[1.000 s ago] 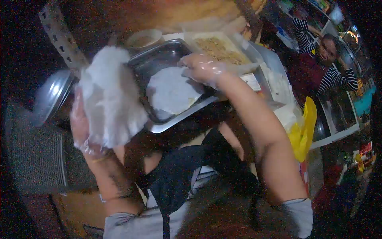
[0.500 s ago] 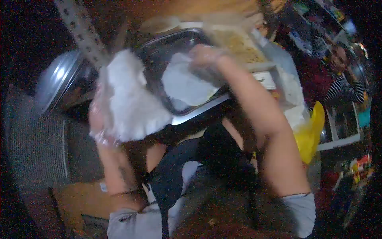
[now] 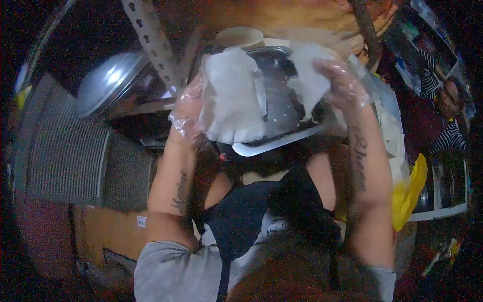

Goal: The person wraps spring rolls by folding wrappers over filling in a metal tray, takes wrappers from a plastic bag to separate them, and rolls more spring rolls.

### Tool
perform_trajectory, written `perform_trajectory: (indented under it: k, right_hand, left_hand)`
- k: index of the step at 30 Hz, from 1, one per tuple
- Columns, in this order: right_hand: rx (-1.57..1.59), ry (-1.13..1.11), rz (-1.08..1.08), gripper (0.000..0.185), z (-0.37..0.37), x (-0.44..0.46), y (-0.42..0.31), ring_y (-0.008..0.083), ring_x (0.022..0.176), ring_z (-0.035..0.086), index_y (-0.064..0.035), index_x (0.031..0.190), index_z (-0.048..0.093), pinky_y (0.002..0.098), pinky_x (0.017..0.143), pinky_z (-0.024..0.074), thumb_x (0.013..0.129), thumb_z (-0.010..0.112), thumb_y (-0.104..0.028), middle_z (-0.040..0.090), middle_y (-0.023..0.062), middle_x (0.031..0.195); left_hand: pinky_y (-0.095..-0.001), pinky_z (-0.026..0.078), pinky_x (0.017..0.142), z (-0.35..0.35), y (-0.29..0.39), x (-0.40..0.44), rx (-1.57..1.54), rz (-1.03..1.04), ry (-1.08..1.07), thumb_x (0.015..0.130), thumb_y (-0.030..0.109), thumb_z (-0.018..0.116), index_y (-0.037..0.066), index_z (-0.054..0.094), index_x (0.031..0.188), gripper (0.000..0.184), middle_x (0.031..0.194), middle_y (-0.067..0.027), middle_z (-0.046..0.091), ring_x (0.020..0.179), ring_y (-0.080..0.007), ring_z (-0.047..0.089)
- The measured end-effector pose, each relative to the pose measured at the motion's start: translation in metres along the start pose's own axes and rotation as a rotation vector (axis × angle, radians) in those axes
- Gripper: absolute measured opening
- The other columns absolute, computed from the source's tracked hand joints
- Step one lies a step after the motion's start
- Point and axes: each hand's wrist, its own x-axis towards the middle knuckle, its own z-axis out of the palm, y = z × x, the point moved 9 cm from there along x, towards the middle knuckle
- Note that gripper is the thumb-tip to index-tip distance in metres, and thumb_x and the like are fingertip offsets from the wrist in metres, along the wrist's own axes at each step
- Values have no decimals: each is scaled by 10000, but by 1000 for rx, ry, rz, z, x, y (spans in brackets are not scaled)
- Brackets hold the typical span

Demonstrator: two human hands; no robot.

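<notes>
My left hand [image 3: 189, 108], in a clear plastic glove, holds a thick stack of white, soft sheets [image 3: 234, 95] over the left side of a dark metal tray [image 3: 282, 108]. Its fingers are partly behind the stack. Also gloved, my right hand [image 3: 344, 83] grips a single thin white sheet [image 3: 310, 75] by its right side, above the tray's right part. The sheet hangs with a ragged lower edge. Small pale bits lie on the tray's bottom between the two hands.
A round metal lid [image 3: 110, 83] and a perforated metal post [image 3: 151, 45] stand at the left. Behind the tray is a pale bowl [image 3: 240, 36]. A yellow bag [image 3: 410, 194] hangs at the right, near a person in striped sleeves [image 3: 448, 100].
My right hand has lifted the white sheet out of the tray and moved right with it. The stack in my left hand now stands more upright. The whole view has shifted.
</notes>
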Motion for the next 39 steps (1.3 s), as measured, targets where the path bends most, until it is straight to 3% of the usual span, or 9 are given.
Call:
perform_trajectory:
  k: [6,12,15,18,21,25,27,31,39]
  right_hand:
    - [1048,355,1021,670,-7,-36,13,237,1096,578,-20,1413,383,431,966,468,821,669,-150,609,112,1162]
    - [736,268,964,479,-2,-31,3,194,952,628,-17,1264,515,333,891,495,816,665,-92,648,84,1029]
    - [931,226,973,440,24,-31,9,189,954,631,-30,1210,563,313,825,513,797,690,-113,646,74,1092]
    - [594,150,834,472,29,-22,22,169,989,618,-27,1239,552,296,852,501,797,694,-110,638,68,1140]
    - [702,59,695,398,45,-6,1,160,1005,610,-36,1192,600,278,885,481,798,651,-64,651,59,1122]
    - [513,-78,762,253,63,4,-22,142,945,603,-21,1019,660,268,853,470,773,603,-36,659,52,1017]
    - [615,17,863,218,68,-1,-27,113,832,596,-22,991,661,244,752,469,781,608,-47,651,36,939]
    - [576,-4,942,279,58,-5,-18,108,803,599,-11,1071,644,238,724,480,798,641,-66,651,38,948]
    - [251,212,775,360,-17,-19,-33,171,997,614,4,1140,631,298,891,484,853,675,-208,678,108,1073]
  left_hand:
    - [-383,454,961,13,-2,5,17,24,-9,978,377,490,35,563,1230,432,1209,-158,611,1118,-282,585]
    - [-380,447,981,25,8,13,207,101,-76,979,387,495,32,554,1248,449,1227,-157,606,1134,-281,579]
    - [-389,437,995,30,27,5,840,184,104,994,345,462,36,562,1240,408,1228,-166,601,1139,-327,569]
    - [-405,432,997,43,24,3,1429,817,87,995,300,444,34,568,1231,376,1231,-179,592,1137,-356,559]
    - [-397,430,1018,46,14,8,1241,417,-1,994,256,430,44,553,1255,358,1258,-195,564,1182,-365,524]
    - [-417,457,990,53,-1,14,1479,667,-98,993,259,433,54,527,1292,375,1281,-161,564,1185,-355,525]
    - [-416,461,985,50,2,15,1476,737,-137,992,260,431,54,528,1293,377,1281,-160,565,1183,-348,528]
    - [-413,467,976,10,-15,28,280,83,-32,992,261,427,54,530,1295,381,1279,-159,568,1179,-335,535]
    - [-407,481,957,-23,-40,39,-4,1,-3,991,265,419,55,534,1299,390,1275,-157,573,1171,-307,547]
